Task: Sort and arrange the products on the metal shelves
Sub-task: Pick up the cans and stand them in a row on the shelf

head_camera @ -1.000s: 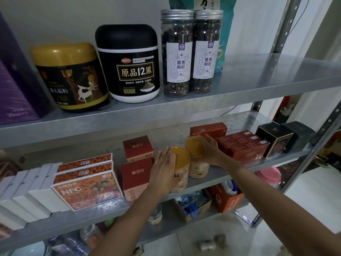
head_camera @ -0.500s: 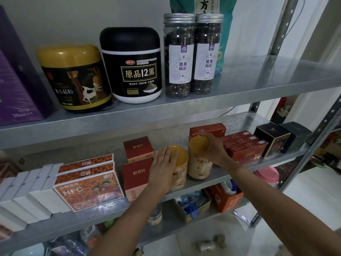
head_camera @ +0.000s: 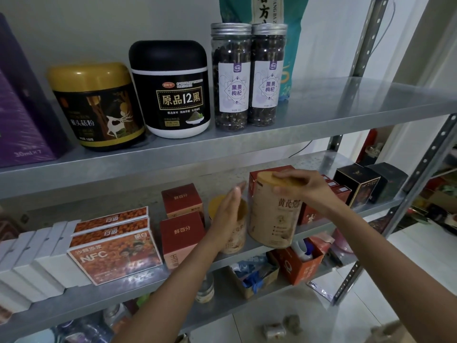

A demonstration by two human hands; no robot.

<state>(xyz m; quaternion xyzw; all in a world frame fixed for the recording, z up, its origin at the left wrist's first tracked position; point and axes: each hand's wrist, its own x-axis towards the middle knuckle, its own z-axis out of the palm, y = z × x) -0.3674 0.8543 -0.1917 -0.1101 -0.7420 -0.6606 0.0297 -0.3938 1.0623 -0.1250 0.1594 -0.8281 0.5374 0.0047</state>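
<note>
Two beige canisters with yellow lids are at the middle shelf (head_camera: 138, 290). My right hand (head_camera: 303, 188) grips the lid of the right canister (head_camera: 274, 219) from above and holds it lifted, tilted, above the shelf's front edge. The left canister (head_camera: 236, 240) stands on the shelf. My left hand (head_camera: 226, 215) is in front of it with straight fingers, palm against its side. Red boxes (head_camera: 181, 229) stand just left of the canisters.
Orange NFC boxes (head_camera: 113, 256) and white boxes (head_camera: 32, 263) fill the shelf's left. Red flat boxes (head_camera: 342, 191) and black boxes (head_camera: 358, 183) sit right. The upper shelf (head_camera: 333, 115) holds a gold-lidded jar (head_camera: 96, 107), a black jar (head_camera: 173, 92) and two tall jars (head_camera: 247, 75). A metal upright (head_camera: 405, 206) stands right.
My right hand has lifted the right canister off the shelf and toward me. My left hand has slid off the left canister's lid to its side, fingers straightened.
</note>
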